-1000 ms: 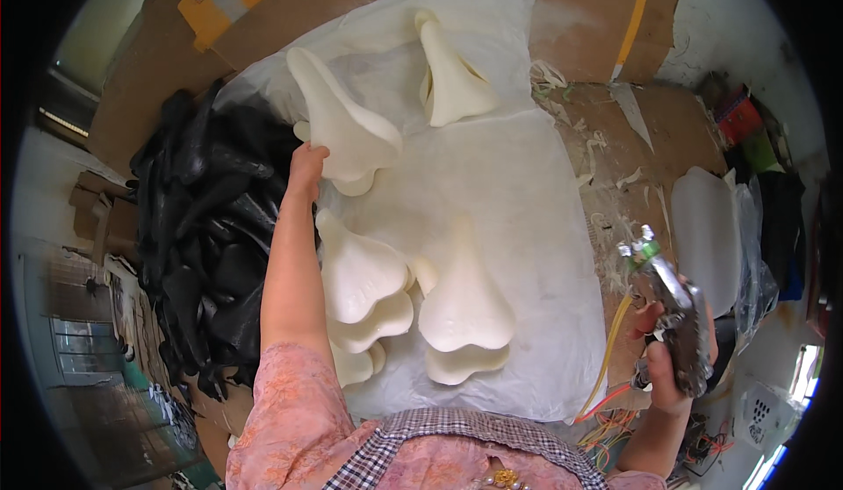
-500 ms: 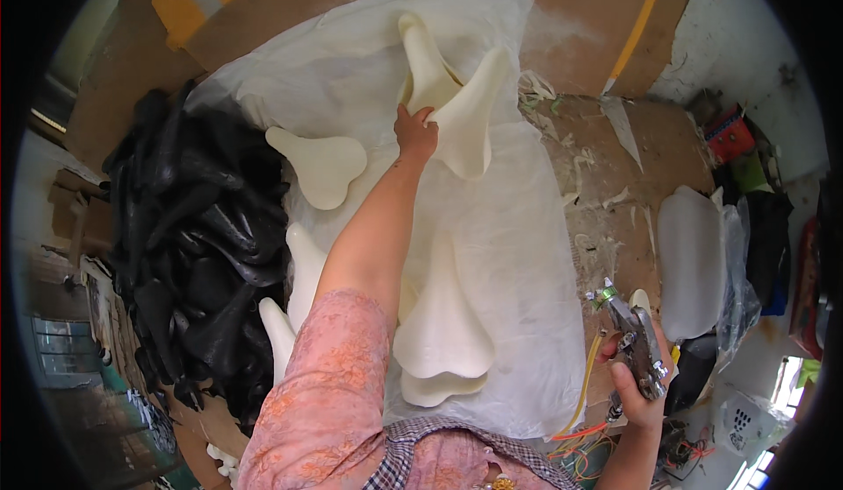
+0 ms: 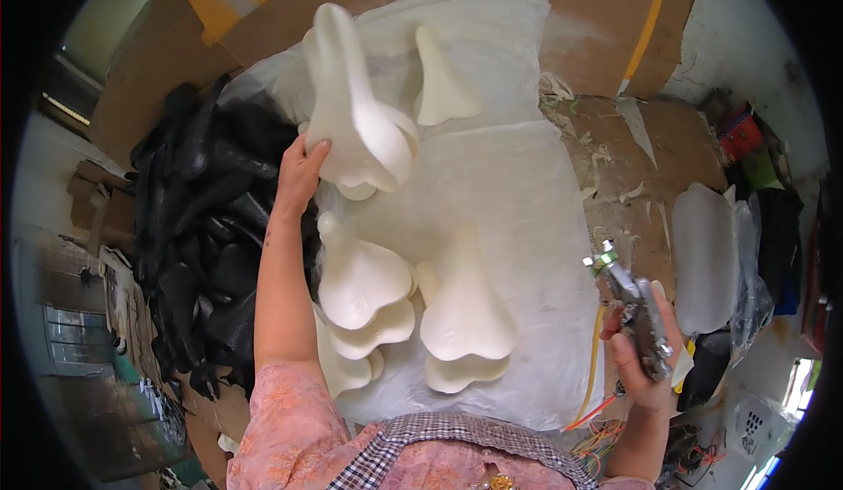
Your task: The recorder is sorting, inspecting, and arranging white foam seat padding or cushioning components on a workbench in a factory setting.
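Note:
My left hand (image 3: 302,172) grips cream saddle-shaped foam pads (image 3: 351,112) by their left edge, at the back left of the white sheet (image 3: 544,191). At least two pads overlap there; what the fingertips press on underneath is hidden. Another cream pad (image 3: 444,86) lies alone at the back of the sheet. Nearer to me are overlapping pads (image 3: 360,284) on the left and a second group (image 3: 468,319) in the middle. Off the sheet's right side, my right hand (image 3: 645,371) is wrapped round a metal spray gun (image 3: 634,310), its nozzle pointing away from me.
A heap of black saddle covers (image 3: 206,226) lies along the sheet's left side. Torn cardboard (image 3: 637,183) with peeling scraps is to the right, beside a grey-white rounded bundle (image 3: 702,257). A yellow hose (image 3: 594,358) and a red hose (image 3: 590,413) run below the spray gun.
My left hand has swung left and nearer, bringing pads from the back right towards the back left. One pad stays behind there. My right hand still holds the spray gun; the view has shifted slightly.

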`<state>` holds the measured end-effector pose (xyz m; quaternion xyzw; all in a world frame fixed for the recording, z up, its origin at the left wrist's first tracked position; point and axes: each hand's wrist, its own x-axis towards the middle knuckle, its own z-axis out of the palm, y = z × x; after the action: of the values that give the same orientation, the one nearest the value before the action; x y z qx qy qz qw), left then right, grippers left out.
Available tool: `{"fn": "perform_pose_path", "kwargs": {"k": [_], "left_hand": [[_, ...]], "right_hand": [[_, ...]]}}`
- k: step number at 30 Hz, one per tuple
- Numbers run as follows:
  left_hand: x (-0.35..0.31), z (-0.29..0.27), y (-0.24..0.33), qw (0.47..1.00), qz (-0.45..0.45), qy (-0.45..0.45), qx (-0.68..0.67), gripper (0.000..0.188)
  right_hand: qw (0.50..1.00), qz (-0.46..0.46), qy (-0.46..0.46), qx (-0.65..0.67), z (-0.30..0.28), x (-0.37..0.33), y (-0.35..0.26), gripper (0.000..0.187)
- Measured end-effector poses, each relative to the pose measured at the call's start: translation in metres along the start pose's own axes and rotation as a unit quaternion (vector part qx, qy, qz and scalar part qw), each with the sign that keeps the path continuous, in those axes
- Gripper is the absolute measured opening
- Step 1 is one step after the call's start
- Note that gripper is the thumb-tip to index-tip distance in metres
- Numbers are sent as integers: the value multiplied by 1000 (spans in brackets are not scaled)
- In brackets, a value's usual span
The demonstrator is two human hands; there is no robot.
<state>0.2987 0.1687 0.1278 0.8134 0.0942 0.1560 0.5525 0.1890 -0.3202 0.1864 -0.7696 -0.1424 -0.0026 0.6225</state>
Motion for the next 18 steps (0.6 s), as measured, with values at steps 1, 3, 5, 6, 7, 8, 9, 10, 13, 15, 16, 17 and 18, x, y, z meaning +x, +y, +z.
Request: {"fn": "perform_pose_path", "kwargs": {"k": [1,3,5,6,7,8,9,10,13,15,16,17,18], "left_hand": [[-11,-16,-2,1000,-16,15,-13,38],[-33,-30,-3,999,-30,31,-27,41],[-49,-34,-1,989,-1,92,-118,49],[-56,-40,-5,988,-1,96,-118,49],[-61,-47,-15,978,-40,110,-175,52],[-65,-53,-23,962,-79,122,-231,54],[-67,-58,-27,950,-100,102,-278,54],[-70,-64,-37,949,-100,105,-279,54],[-70,-64,-57,890,-177,66,-416,48],[-59,-49,-64,896,-181,41,-404,47],[-52,-39,-60,902,-182,20,-391,47],[-37,-23,-57,921,-167,24,-352,43],[-23,-14,-63,932,-141,6,-333,38]], "right_hand": [[1000,-16,-2,19,1,2,-8,58],[999,-34,-6,38,5,4,-16,58],[995,-92,-5,40,9,3,-20,58],[995,-95,-9,41,11,2,-19,58],[998,-53,-23,-6,13,0,-15,57],[998,-11,-36,-54,15,-1,-10,56],[995,0,-45,-87,16,-1,-4,54],[995,-1,-47,-87,18,1,-5,54],[996,-29,-23,-83,23,9,-14,55],[998,-59,16,-21,26,10,-21,56],[993,-92,51,45,26,10,-24,58],[994,-95,42,30,21,9,-26,59],[994,-96,37,34,22,11,-21,59]]}}
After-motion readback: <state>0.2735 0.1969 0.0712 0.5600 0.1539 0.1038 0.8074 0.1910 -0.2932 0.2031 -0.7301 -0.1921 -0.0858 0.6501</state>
